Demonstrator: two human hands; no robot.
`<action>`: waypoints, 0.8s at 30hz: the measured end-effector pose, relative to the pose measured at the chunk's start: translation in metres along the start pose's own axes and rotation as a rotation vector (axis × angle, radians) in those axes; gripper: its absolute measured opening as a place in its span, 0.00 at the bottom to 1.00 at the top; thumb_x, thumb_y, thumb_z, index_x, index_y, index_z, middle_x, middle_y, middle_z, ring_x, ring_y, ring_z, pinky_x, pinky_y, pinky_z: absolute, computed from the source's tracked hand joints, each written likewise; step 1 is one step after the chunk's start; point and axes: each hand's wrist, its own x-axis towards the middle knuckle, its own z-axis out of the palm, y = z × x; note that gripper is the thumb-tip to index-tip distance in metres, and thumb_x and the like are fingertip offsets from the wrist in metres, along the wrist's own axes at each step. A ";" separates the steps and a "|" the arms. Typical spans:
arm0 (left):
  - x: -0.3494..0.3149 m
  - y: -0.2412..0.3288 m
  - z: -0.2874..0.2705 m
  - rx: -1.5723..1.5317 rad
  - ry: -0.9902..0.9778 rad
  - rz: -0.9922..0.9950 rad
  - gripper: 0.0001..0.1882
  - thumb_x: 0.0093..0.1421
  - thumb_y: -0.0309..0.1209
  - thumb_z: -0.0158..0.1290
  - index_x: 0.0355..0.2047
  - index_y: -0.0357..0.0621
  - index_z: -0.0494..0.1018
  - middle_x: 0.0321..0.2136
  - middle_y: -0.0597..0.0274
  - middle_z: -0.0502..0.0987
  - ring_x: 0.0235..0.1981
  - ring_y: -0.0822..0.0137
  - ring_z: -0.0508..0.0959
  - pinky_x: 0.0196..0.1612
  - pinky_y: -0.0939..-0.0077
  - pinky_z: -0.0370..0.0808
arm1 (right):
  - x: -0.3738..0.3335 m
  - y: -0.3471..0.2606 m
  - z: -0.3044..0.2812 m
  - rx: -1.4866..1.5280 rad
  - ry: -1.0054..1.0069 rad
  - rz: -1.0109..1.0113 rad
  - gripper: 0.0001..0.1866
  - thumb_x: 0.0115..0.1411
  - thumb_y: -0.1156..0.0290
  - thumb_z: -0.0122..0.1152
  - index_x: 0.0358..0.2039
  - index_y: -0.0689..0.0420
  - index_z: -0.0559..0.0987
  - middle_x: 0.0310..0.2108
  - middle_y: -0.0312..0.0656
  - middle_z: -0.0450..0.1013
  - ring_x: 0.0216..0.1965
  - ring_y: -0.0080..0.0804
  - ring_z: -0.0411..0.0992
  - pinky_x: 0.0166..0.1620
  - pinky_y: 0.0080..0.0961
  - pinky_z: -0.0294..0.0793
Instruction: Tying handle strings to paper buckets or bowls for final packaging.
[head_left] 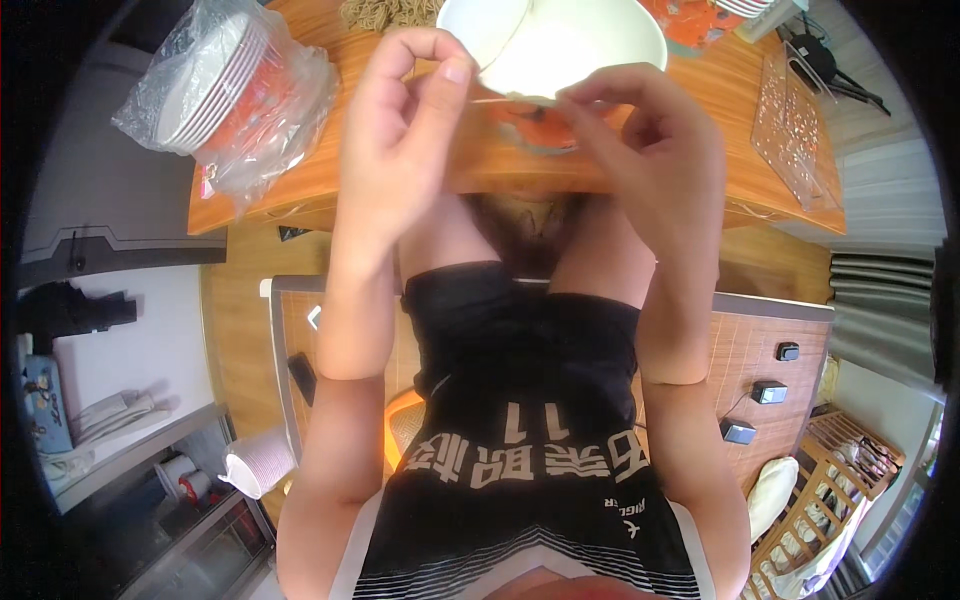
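Above the table's front edge, both my hands are raised in a pinch. My left hand (405,135) closes thumb and forefinger on one end of a thin pale strand (492,101). Facing it, my right hand (655,140) pinches the same strand, which runs between the two. From my left fingertips a fine loop seems to rise in front of the bowl's white inside. Just behind the hands stands the large bowl (585,40), white within and orange outside, partly covered by my fingers. A pile of tan, stringy strands (390,12) lies beyond my left hand.
A clear plastic bag (290,110) with stacked white-and-orange bowls sits on the table's left. More stacked bowls (742,6) show at the far right. A clear patterned sheet (795,140) lies at the right edge. Behind, small dark devices (768,392) rest on a bamboo mat (745,340).
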 end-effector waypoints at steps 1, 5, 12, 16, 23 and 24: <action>0.000 0.002 0.001 0.002 0.001 0.003 0.04 0.72 0.27 0.50 0.44 0.42 0.70 0.31 0.77 0.70 0.30 0.87 0.65 0.32 0.90 0.63 | 0.000 0.001 0.000 0.001 0.000 -0.003 0.08 0.55 0.75 0.72 0.37 0.55 0.85 0.29 0.25 0.78 0.22 0.09 0.56 0.26 0.12 0.54; -0.002 0.003 -0.003 0.324 0.074 0.165 0.06 0.66 0.27 0.57 0.42 0.42 0.74 0.30 0.71 0.72 0.29 0.80 0.68 0.32 0.84 0.67 | -0.003 0.000 -0.004 -0.032 -0.015 0.034 0.11 0.54 0.72 0.74 0.40 0.53 0.86 0.26 0.30 0.79 0.20 0.14 0.63 0.25 0.16 0.61; 0.004 0.017 -0.012 0.901 -0.065 0.439 0.12 0.56 0.28 0.65 0.41 0.41 0.78 0.36 0.58 0.80 0.35 0.61 0.80 0.39 0.73 0.77 | -0.002 0.012 -0.004 -0.105 -0.009 -0.099 0.15 0.52 0.67 0.76 0.41 0.52 0.85 0.27 0.39 0.77 0.18 0.26 0.69 0.24 0.23 0.68; 0.006 0.020 -0.014 0.839 -0.085 0.401 0.14 0.53 0.23 0.65 0.41 0.40 0.79 0.36 0.60 0.81 0.30 0.68 0.76 0.37 0.75 0.74 | -0.003 0.003 -0.006 -0.124 -0.021 -0.079 0.15 0.52 0.67 0.76 0.41 0.53 0.85 0.30 0.38 0.78 0.20 0.27 0.70 0.25 0.23 0.69; 0.005 0.025 -0.008 0.791 -0.078 0.352 0.13 0.52 0.22 0.66 0.39 0.41 0.82 0.38 0.61 0.81 0.30 0.71 0.76 0.36 0.79 0.75 | 0.000 -0.008 -0.001 -0.145 -0.011 -0.188 0.12 0.56 0.65 0.72 0.40 0.52 0.85 0.33 0.38 0.80 0.29 0.33 0.79 0.32 0.29 0.77; 0.005 0.025 -0.007 0.779 -0.078 0.334 0.12 0.52 0.21 0.67 0.38 0.41 0.82 0.38 0.61 0.81 0.30 0.71 0.76 0.35 0.79 0.74 | 0.001 -0.007 -0.001 -0.170 -0.025 -0.206 0.11 0.57 0.65 0.71 0.40 0.52 0.85 0.33 0.39 0.80 0.30 0.36 0.80 0.33 0.30 0.78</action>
